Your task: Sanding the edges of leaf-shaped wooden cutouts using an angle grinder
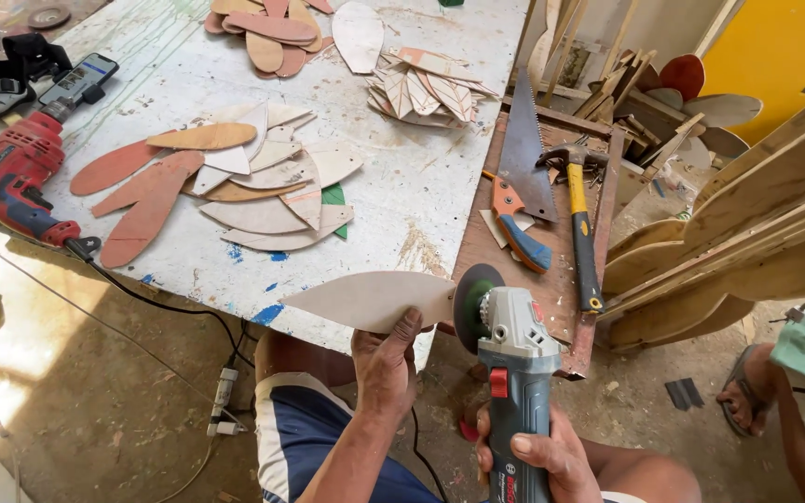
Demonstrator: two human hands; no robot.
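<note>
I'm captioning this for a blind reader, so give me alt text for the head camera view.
A person's left hand holds a leaf-shaped wooden cutout against the disc of an angle grinder gripped in the right hand. Behind them, a paint-stained table holds more cutouts, a red drill, a handsaw and a hammer.

Left hand grips leaf-shaped wood piece; right hand holds angle grinder, disc against wood's end.
</note>
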